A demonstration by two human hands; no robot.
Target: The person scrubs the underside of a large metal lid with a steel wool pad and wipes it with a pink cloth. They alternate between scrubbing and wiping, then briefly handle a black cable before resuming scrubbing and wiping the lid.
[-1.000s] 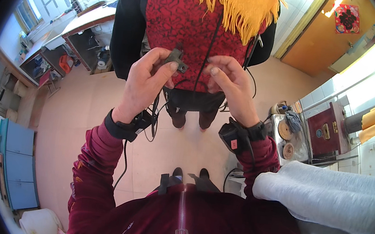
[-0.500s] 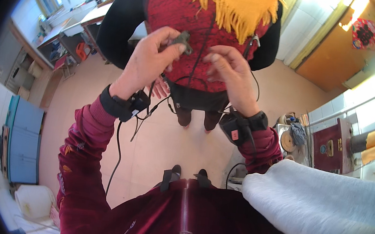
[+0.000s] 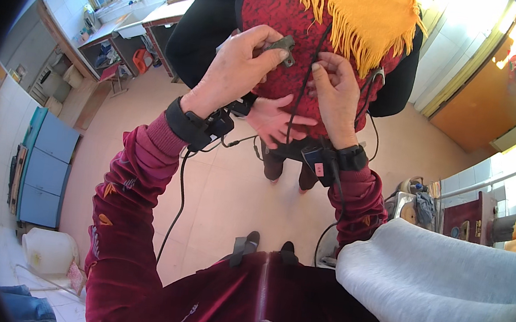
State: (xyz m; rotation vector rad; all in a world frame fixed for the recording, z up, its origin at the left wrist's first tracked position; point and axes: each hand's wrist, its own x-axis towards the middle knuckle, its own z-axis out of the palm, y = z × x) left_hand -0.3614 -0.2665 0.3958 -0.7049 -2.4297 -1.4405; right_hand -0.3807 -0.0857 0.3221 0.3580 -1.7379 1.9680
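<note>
My left hand (image 3: 243, 64) pinches a small dark grey-green piece (image 3: 281, 50), clip-like in shape, between thumb and fingers. To its right, my right hand (image 3: 335, 93) has thumb and forefinger closed at a thin black cable (image 3: 304, 87), which hangs down a person's front. Both hands are raised before that person's red and black patterned vest (image 3: 275, 10). A yellow fringed shawl (image 3: 357, 13) lies over the vest. The other person's hand (image 3: 276, 120), fingers spread, shows below and between mine. Black straps with small boxes circle both my wrists.
Black cables (image 3: 179, 209) trail from my wrists. Pale grey cloth (image 3: 434, 289) bulges at the lower right. A blue cabinet (image 3: 47, 169) stands left, a white bin (image 3: 50, 252) below it. Desks (image 3: 164, 10) line the far left; an orange-brown door (image 3: 474, 103) is far right.
The other person's hand has risen into view between my hands, fingers spread. My right fingers have closed at the cable. The room has shifted rightward in view; my left hand keeps its piece.
</note>
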